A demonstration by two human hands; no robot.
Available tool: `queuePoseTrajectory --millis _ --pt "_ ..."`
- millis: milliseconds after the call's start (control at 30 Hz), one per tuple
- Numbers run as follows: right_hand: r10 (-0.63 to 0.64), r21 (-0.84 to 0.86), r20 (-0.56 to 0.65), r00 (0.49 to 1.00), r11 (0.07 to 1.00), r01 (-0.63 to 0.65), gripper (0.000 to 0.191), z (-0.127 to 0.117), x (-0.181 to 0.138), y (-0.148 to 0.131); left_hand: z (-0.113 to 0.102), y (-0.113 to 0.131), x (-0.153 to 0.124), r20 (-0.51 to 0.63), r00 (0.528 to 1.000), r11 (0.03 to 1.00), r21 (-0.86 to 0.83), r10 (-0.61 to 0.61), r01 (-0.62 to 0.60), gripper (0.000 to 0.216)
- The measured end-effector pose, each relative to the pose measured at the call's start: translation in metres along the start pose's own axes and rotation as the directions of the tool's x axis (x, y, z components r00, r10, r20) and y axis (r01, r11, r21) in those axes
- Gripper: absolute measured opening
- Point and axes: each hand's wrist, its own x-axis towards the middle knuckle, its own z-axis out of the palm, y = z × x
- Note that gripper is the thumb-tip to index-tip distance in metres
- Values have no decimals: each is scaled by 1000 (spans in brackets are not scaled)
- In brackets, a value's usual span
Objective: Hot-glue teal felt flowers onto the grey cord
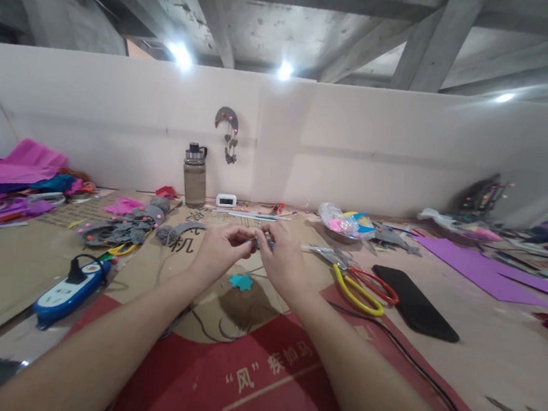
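Both hands meet above the cardboard, fingertips pinched together around something small and dark. My left hand point(222, 250) is closed at the thumb and fingers, and my right hand point(282, 257) is closed facing it; the fingers hide most of the small item, so I cannot tell its kind. Just below them, a teal star-like cut-out piece point(241, 282) appears over the cardboard point(142, 273). Thin grey cord point(226, 340) curls nearer to me, across the brown and red surface. Beyond my left hand lies a grey felt crescent point(187, 230).
Right of my hands are red-and-yellow-handled scissors point(360, 294), a black phone point(414, 302), a bowl of scraps point(347, 232) and purple sheet material point(477, 268). Leftward sit a blue-white power strip point(71, 288) and grey felt pieces point(120, 231). A bottle point(194, 180) and small digital clock point(226, 201) stand behind.
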Motion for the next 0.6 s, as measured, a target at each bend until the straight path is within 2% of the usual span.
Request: queuePoseTrajectory --millis 267,467,600 --pt "-16 -24 36 999 1000 17 20 -1 -1 -3 1 -1 0 -33 996 996 -48 -80 79 19" --pt "-14 -24 53 998 1000 15 23 0 -2 -3 0 2 -1 -85 995 997 42 -57 61 18" --pt "6 -29 64 998 1000 -4 25 1 -3 -2 0 2 0 -90 991 995 12 -94 96 18"
